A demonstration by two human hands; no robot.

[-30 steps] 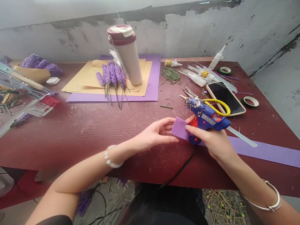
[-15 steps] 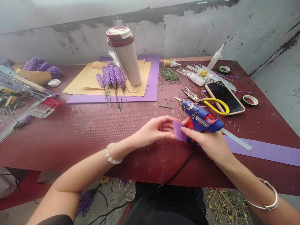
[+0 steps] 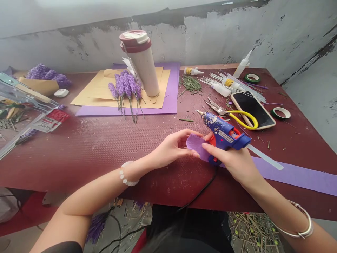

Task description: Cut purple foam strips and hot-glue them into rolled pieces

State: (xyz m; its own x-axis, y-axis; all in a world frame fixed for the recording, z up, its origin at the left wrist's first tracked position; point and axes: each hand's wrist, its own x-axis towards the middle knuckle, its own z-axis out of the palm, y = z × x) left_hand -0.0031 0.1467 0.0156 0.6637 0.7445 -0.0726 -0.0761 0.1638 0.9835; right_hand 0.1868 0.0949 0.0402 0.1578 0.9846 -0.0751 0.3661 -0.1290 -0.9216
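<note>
A long purple strip [image 3: 295, 175] runs from the right edge of the table to between my hands, where its end curls up. My left hand [image 3: 175, 147] has its fingers behind the strip's end and the thumb at its lower front, pinching it. My right hand [image 3: 231, 158] is wrapped round a blue glue gun [image 3: 218, 128], and its thumb also presses on the purple strip. The gun's nozzle points up and left, away from the strip. A clear glue stick [image 3: 265, 157] sticks out of the gun's back.
Yellow-handled scissors [image 3: 243, 117] and a phone [image 3: 254, 109] lie beyond the gun. Purple flowers [image 3: 126, 86] and a tumbler [image 3: 144, 70] rest on brown and purple sheets. Glue bottles [image 3: 242, 65], green tape [image 3: 281, 112] and stems [image 3: 191, 84] lie at the back right.
The end of the purple strip has moved left, further into my left hand, and more of it shows. The part on the right has shifted slightly downward.
</note>
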